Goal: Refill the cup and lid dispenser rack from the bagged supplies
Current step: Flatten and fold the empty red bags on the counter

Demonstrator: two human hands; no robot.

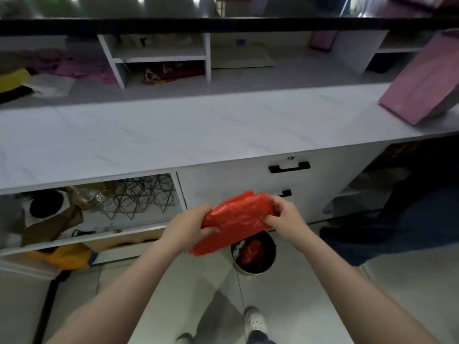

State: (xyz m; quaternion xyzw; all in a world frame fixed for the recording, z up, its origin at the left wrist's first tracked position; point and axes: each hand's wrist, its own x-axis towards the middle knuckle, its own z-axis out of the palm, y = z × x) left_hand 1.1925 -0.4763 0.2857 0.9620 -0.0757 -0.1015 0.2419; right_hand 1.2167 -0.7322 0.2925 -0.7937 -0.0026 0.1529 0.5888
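A folded red plastic bag (233, 220) is held in the air in front of the white counter's drawers. My left hand (188, 225) grips its left edge, thumb on top. My right hand (283, 217) pinches its upper right corner with curled fingers. What the bag holds is hidden. No cup and lid dispenser rack shows in this view.
A white marble-look counter (198, 130) runs across. Below it are drawers with black handles (289, 167) and an open shelf with a wire basket (139, 197). A round bin (253, 254) with red plastic stands on the floor below the bag. A pink paper bag (422, 83) lies at right.
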